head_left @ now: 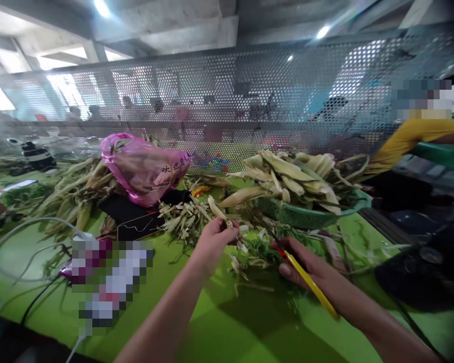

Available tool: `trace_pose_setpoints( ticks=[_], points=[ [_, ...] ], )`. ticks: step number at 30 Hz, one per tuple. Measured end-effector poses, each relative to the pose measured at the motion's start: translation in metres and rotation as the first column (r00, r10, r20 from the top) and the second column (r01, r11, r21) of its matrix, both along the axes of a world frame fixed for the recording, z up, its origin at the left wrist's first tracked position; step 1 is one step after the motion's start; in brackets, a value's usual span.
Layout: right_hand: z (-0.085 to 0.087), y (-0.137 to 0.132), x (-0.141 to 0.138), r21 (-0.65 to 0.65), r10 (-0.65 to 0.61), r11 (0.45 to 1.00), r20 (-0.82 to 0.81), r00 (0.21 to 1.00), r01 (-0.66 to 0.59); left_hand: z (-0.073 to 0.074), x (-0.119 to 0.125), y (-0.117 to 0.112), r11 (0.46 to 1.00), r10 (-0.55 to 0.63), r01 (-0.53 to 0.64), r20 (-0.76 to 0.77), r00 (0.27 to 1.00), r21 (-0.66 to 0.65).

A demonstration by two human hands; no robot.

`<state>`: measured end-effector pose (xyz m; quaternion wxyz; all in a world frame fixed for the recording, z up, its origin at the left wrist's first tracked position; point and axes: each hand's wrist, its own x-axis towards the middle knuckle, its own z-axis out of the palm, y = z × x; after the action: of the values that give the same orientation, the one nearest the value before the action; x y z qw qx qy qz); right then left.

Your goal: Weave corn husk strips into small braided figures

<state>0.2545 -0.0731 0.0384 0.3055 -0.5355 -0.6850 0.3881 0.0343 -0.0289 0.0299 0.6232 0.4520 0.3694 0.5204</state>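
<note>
Over the middle of the green table, my left hand is closed, its thumb and fingers pinching a pale, twisted strip of corn husk. To its right, my right hand grips a yellow-handled tool with red near its pivot and a thin dark tip pointing up and left. Whether it is pliers or scissors I cannot make out. The tip stays apart from the husk strip. Husk scraps and fine green strands lie below and between the hands. Behind my left hand is a heap of cut husk pieces.
A green basket piled with dry corn husks stands behind my right hand. Left are a pink plastic bag, more husks, a blurred-out phone-like object and white cables. A person in a yellow sleeve is at right.
</note>
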Motion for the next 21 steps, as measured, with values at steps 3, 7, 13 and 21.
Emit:
trace_pose_setpoints(
  ticks=[3, 7, 13, 21],
  points=[
    [0.0044, -0.0027, -0.0017, -0.035, 0.081, 0.996, 0.027, 0.996, -0.08, -0.0013, -0.0013, 0.0006, 1.0, -0.011, 0.012, 0.048, 0.999, -0.011],
    [0.0068, -0.0051, -0.0043, -0.072, 0.095, 0.993, 0.022, 0.995, -0.093, -0.0031, -0.0013, 0.0014, 1.0, -0.014, 0.015, 0.06, 0.998, -0.02],
    [0.0064, -0.0056, -0.0029, -0.072, 0.107, 0.992, 0.005, 0.994, -0.106, -0.0008, -0.0007, 0.0026, 1.0, 0.007, -0.006, 0.031, 0.999, -0.026],
    [0.007, -0.0047, -0.0057, -0.031, 0.135, 0.99, -0.015, 0.991, -0.135, -0.0005, -0.0008, 0.0017, 1.0, -0.005, 0.005, 0.007, 1.0, -0.02]
  ],
)
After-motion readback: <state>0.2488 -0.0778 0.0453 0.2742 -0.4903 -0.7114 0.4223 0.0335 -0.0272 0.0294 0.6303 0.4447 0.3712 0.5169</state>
